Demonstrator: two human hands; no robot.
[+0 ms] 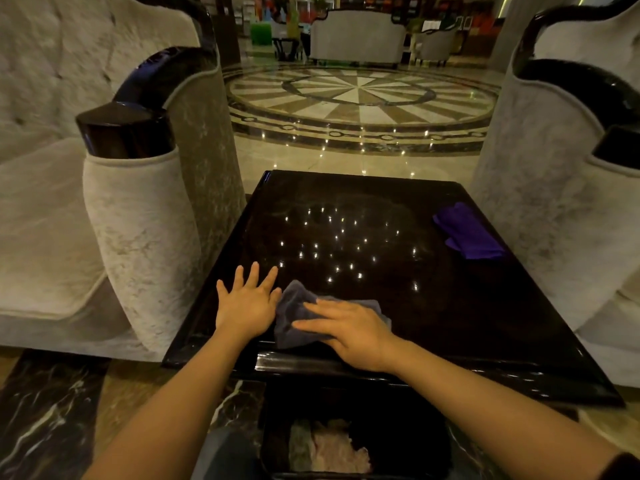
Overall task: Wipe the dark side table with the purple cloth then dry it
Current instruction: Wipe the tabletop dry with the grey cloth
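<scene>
The dark glossy side table [450, 306] fills the middle of the view and reflects ceiling lights. A purple cloth [467, 232] lies folded near its right edge, untouched. Near the front edge a grey cloth [294, 306] lies crumpled on the top. My right hand [349, 330] rests flat on the grey cloth, fingers pointing left and pressing it down. My left hand [247, 303] lies flat on the bare tabletop just left of that cloth, fingers spread and holding nothing.
A pale upholstered armchair [138, 216] with a dark arm cap stands close on the left. Another armchair [561, 174] crowds the right side. A dark bin [356, 438] with crumpled paper sits below the table's front. Polished marble floor [360, 98] stretches beyond.
</scene>
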